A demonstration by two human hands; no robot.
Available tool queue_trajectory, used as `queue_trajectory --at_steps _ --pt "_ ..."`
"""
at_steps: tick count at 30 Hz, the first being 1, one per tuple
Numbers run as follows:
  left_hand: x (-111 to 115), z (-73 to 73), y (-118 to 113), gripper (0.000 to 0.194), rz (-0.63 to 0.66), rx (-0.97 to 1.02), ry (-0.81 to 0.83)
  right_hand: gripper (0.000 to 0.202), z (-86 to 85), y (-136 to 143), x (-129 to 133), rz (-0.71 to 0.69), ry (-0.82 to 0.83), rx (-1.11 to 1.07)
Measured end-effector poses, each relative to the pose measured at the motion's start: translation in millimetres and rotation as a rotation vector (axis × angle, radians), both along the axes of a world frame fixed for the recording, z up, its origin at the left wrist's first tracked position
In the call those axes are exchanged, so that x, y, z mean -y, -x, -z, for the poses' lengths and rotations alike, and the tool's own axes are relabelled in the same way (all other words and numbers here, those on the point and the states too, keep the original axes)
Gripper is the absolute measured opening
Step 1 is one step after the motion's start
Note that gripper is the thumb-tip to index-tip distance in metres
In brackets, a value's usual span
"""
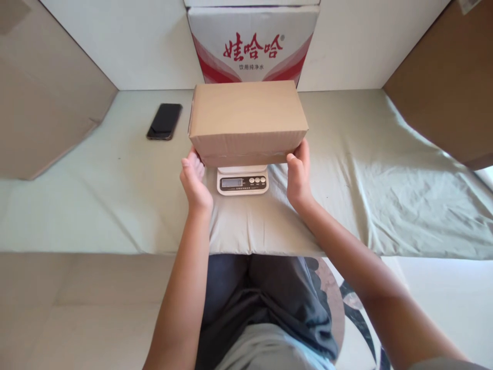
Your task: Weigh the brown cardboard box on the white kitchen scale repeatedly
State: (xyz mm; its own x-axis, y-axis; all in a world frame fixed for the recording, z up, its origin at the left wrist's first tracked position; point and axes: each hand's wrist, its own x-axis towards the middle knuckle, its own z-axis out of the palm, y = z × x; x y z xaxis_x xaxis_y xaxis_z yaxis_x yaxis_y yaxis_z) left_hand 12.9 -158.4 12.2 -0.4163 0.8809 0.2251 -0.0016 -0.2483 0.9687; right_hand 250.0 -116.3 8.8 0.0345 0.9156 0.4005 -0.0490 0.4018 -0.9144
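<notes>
A closed brown cardboard box (248, 110) is between my two hands, above a white digital scale (242, 182). The box hides the scale's platform, so I cannot tell whether the two touch. My left hand (195, 177) grips the box's lower left corner, and my right hand (299, 172) grips its lower right corner. Both hands have their fingers partly hidden under or behind the box. The scale's display and three round buttons show in front of the box.
A black phone (165, 121) lies on the green cloth (331, 169) to the left. Behind the brown box stands a white and red carton (252, 46). Large cardboard panels rise at the left (50, 92) and right (447, 82). The cloth's front edge is near my lap.
</notes>
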Motion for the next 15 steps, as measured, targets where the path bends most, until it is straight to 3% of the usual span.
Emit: queue_trajectory --at_steps 15 --pt "-1.2 -4.1 -1.4 0.105 -0.028 0.013 -0.01 0.077 -1.6 -4.0 0.7 0.015 -0.018 0.013"
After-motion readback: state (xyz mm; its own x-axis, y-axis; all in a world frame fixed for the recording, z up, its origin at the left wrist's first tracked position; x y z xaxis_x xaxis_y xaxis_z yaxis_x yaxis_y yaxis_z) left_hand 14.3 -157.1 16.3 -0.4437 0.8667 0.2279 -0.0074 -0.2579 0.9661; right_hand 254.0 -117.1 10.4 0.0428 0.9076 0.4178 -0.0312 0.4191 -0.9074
